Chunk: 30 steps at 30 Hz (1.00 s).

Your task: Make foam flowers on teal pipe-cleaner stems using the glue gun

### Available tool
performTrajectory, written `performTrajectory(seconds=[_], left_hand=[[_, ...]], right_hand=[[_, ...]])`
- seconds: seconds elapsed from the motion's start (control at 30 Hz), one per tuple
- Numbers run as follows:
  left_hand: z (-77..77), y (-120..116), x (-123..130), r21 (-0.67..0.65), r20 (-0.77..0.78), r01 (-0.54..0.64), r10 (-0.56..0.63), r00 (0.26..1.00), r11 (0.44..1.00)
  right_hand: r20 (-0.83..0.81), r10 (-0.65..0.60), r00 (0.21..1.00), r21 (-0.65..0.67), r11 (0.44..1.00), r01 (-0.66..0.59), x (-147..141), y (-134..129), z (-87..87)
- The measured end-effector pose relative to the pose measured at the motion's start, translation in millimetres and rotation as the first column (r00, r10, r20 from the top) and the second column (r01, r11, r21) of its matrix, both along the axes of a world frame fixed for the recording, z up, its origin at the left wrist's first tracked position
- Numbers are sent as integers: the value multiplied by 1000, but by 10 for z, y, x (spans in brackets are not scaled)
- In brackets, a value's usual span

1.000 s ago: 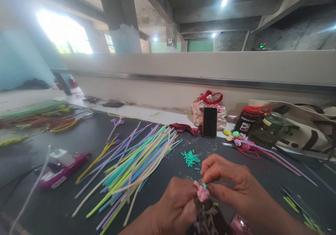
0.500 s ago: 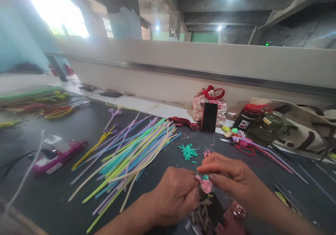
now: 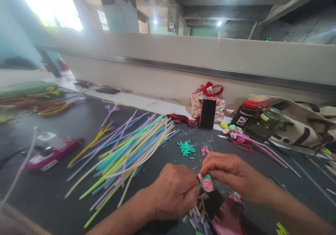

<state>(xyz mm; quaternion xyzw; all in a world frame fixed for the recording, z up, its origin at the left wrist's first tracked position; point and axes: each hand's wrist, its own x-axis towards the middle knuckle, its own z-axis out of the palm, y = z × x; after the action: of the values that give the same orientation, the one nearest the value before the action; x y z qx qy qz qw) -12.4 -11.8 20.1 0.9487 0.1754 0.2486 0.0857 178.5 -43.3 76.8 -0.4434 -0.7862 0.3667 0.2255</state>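
A small fuzzy pink and green pipe-cleaner flower [image 3: 208,185] sits between my two hands. My left hand [image 3: 177,189] is closed around its left side, with the fingers curled under and partly hidden. From the right, my right hand [image 3: 231,170] pinches thumb and index finger at the upper edge of the flower, by a short pink end. Below lie short cut pieces [image 3: 201,210] in cream and lilac, beside a pink object [image 3: 228,215] whose kind I cannot make out. Past my fingers are a heap of green pieces [image 3: 186,148] and a few pink pieces [image 3: 205,150].
Long pastel pipe cleaners [image 3: 126,151] spread across the left of the dark table. Farther left is a purple power strip [image 3: 55,155]. A phone [image 3: 207,114] leans on a patterned bag [image 3: 196,102]. Scissors [image 3: 223,137], finished flowers [image 3: 235,132] and a black bottle [image 3: 244,114] stand right.
The view has shifted slightly. My right fingers have drawn together at the flower's upper edge, and the flower has turned a little, showing more green. My left hand keeps its hold.
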Motion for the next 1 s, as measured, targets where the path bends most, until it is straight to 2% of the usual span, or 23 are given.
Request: performTrajectory(seconds=[0.2, 0.27, 0.37, 0.43, 0.53, 0.67, 0.77, 1.0], left_hand=[[0, -9, 8, 12, -50, -27, 28, 998, 1000], [1, -13, 15, 27, -55, -51, 53, 997, 998], [-1, -13, 24, 47, -49, -78, 80, 996, 996], [-4, -11, 27, 55, -39, -92, 94, 995, 994], [-4, -11, 26, 52, -46, -119, 121, 992, 992], [1, -18, 28, 65, -56, -134, 138, 989, 989], [-9, -17, 36, 69, -59, -126, 130, 990, 990], [-27, -11, 37, 67, -58, -124, 128, 990, 990]], right_hand=[[-49, -15, 999, 12, 1000, 16, 51, 37, -21], [-65, -102, 993, -34, 994, 100, 72, 36, -62], [-72, -267, 961, -181, 951, 251, 91, -4, -130], [-70, -294, 953, -228, 935, 272, 91, -52, -154], [-40, -257, 966, -171, 954, 247, 65, -134, -144], [124, -265, 956, -8, 963, 268, -13, -221, -112], [192, -245, 950, 79, 969, 234, -63, -241, -121], [205, -180, 962, 147, 977, 152, -76, -212, -130]])
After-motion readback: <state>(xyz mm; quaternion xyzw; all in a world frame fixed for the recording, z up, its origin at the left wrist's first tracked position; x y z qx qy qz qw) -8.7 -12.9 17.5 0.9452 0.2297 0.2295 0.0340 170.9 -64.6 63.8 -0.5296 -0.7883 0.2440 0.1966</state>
